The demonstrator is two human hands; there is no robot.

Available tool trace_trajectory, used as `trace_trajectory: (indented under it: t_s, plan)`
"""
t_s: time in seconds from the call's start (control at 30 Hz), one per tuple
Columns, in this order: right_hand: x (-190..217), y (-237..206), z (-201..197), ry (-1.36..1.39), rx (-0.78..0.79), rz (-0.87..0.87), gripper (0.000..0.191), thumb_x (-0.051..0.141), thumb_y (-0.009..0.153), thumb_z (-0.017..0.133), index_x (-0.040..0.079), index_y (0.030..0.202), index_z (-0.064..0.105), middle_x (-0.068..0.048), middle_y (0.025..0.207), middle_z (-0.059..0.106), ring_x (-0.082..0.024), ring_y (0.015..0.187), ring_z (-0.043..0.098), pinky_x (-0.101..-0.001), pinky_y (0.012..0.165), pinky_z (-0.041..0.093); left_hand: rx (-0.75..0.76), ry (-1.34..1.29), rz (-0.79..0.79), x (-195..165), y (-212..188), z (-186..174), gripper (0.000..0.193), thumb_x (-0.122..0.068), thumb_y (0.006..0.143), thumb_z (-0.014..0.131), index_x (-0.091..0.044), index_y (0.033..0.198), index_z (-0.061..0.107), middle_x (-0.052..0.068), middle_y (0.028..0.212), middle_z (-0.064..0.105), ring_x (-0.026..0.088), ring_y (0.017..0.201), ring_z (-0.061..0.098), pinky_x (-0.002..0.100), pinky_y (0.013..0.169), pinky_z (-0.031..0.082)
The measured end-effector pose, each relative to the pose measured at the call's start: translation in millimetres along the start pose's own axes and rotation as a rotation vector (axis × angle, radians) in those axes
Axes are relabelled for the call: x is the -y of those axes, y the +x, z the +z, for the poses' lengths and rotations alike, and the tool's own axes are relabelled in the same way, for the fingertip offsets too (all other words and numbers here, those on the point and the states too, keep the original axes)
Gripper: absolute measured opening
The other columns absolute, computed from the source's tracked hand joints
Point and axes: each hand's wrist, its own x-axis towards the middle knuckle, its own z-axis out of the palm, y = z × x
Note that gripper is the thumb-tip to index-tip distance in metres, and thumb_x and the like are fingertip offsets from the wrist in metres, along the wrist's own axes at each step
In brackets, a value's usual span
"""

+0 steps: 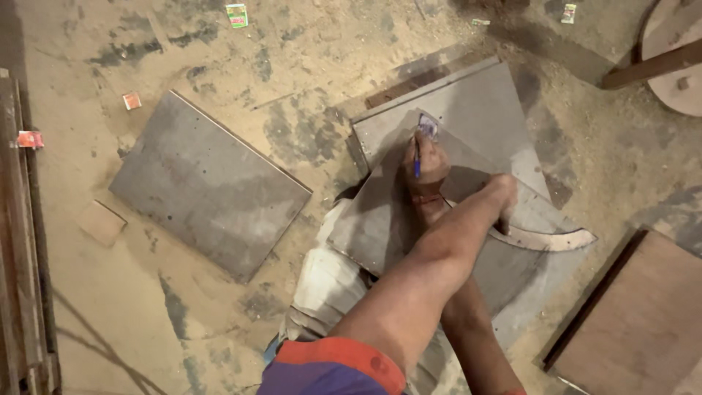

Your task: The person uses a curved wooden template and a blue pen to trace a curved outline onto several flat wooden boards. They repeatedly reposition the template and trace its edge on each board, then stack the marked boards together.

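My right hand (pixel 426 159) grips a blue pen (pixel 417 162) with its tip on a grey board (pixel 380 219) that lies tilted over a second grey board (pixel 479 102). My left arm crosses over the right one. My left hand (pixel 504 194) presses down on a thin curved wooden template (pixel 548 238) that lies on the board, to the right of the pen. A small light patch (pixel 428 126) shows on the board just above the pen hand. My knee in pale cloth (pixel 325 281) sits under the board's near corner.
The floor is covered in sawdust. Another grey board (pixel 212 183) lies to the left, a brown board (pixel 636 314) at lower right, a round wooden piece (pixel 680 73) at top right. Wooden strips (pixel 18 234) run along the left edge. Small paper scraps (pixel 131 100) lie about.
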Motion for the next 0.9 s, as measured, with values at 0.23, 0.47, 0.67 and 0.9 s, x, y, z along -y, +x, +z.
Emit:
trace_trajectory:
  t_s: [0.23, 0.47, 0.67, 0.9]
  plan:
    - [16.5, 32.3, 4.6, -0.011, -0.02, -0.012, 0.025, 0.018, 0.1, 0.062, 0.004, 0.119, 0.07, -0.017, 0.097, 0.07, -0.032, 0.088, 0.064, -0.0455, 0.081, 0.049, 0.035, -0.036, -0.01, 0.7, 5.2, -4.3, 0.065, -0.077, 0.076, 0.072, -0.029, 0.119, 0.078, -0.013, 0.115, 0.077, 0.012, 0.109, 0.071, 0.041, 0.096, 0.056]
    - [-11.3, -6.9, -3.8, 0.049, -0.006, -0.01, 0.023, 0.016, 0.097, 0.065, 0.003, 0.116, 0.071, -0.017, 0.092, 0.069, -0.03, 0.082, 0.065, -0.0434, 0.076, 0.05, -0.017, 0.022, 0.004, 4.1, 21.8, 11.1, 0.066, -0.079, 0.079, 0.064, -0.027, 0.117, 0.078, -0.009, 0.116, 0.076, 0.016, 0.11, 0.07, 0.042, 0.096, 0.055]
    - [-48.5, -53.9, -16.9, 0.178, -0.054, -0.039, 0.022, 0.015, 0.095, 0.067, 0.003, 0.113, 0.071, -0.018, 0.087, 0.068, -0.028, 0.077, 0.065, -0.0417, 0.072, 0.05, -0.073, 0.112, 0.037, 11.3, 43.5, 22.7, 0.069, -0.082, 0.082, 0.058, -0.025, 0.115, 0.079, -0.005, 0.117, 0.076, 0.019, 0.111, 0.07, 0.042, 0.096, 0.055]
    - [-77.4, -84.4, -74.5, 0.163, -0.225, -0.173, 0.021, 0.014, 0.092, 0.07, 0.002, 0.11, 0.072, -0.018, 0.082, 0.067, -0.026, 0.071, 0.065, -0.0396, 0.067, 0.051, -0.119, 0.254, 0.083, 14.4, 62.1, 34.9, 0.073, -0.084, 0.085, 0.051, -0.022, 0.113, 0.08, 0.0, 0.118, 0.075, 0.022, 0.113, 0.069, 0.043, 0.096, 0.054]
